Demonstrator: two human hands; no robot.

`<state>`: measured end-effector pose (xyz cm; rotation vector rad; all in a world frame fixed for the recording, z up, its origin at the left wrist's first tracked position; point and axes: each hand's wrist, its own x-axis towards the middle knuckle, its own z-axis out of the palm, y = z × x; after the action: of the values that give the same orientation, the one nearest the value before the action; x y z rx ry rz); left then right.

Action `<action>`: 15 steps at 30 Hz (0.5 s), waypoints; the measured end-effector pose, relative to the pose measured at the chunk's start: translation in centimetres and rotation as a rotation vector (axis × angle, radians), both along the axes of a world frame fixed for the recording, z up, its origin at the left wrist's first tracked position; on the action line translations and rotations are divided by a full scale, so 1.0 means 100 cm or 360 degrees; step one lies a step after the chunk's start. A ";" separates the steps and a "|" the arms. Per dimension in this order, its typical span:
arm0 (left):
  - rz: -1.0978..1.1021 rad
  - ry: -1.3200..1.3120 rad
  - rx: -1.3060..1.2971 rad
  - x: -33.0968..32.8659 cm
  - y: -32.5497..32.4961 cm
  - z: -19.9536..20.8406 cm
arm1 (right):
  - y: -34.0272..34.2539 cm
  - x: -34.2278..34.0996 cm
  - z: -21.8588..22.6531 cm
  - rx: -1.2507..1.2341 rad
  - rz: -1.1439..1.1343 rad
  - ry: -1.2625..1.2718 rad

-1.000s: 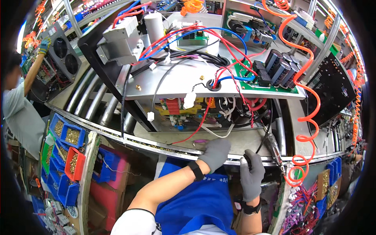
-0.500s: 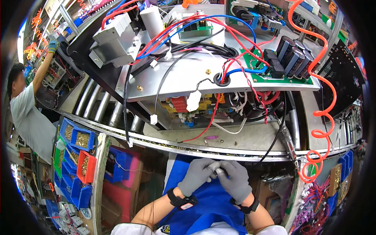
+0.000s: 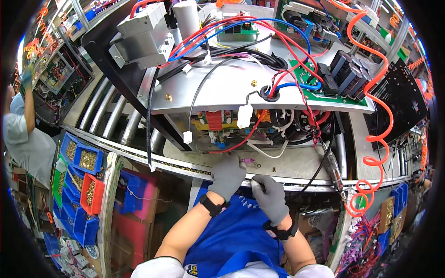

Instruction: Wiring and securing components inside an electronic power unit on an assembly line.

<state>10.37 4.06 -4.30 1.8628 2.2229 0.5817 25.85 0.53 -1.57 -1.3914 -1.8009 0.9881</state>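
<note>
My left hand (image 3: 228,177), in a grey glove, reaches over the bench's front edge with its fingers stretched forward, some of them hidden. Just right of its fingertips lie a small purple sleeve-like piece (image 3: 247,160) and a small ring-shaped part (image 3: 258,165) on the metal surface. My right hand (image 3: 270,198), also gloved, is at the edge with its fingers curled together; whatever they pinch is too small to name. Beyond both hands stands an open metal chassis (image 3: 213,95) with a white connector (image 3: 244,116) and a red wire (image 3: 236,146) hanging from it.
An orange coiled hose (image 3: 388,111) hangs at right beside a power screwdriver (image 3: 331,167). Steel rollers (image 3: 111,118) run left of the chassis. Blue bins (image 3: 88,158) and a red bin (image 3: 92,194) of small hardware stand at left. Another person (image 3: 28,143) works at far left.
My hands, together over the blue apron before, are now apart. The left has moved forward onto the bench; the right has shifted to its edge. The view has turned slightly.
</note>
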 end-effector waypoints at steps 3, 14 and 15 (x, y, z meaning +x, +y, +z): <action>0.0049 -0.0409 0.0200 -0.006 -0.006 -0.001 | 0.000 -0.002 0.002 -0.0003 0.0006 0.0022; 0.0082 -0.1438 -0.0059 -0.005 -0.030 0.045 | 0.004 -0.016 0.014 0.0230 0.0098 -0.0023; 0.0110 -0.1423 -0.0076 -0.003 -0.032 0.051 | 0.004 -0.016 0.012 0.0316 0.0088 -0.0091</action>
<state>10.05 0.83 0.81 1.1394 1.6590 1.0890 24.22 0.94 -0.33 -1.2649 -1.9313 0.7801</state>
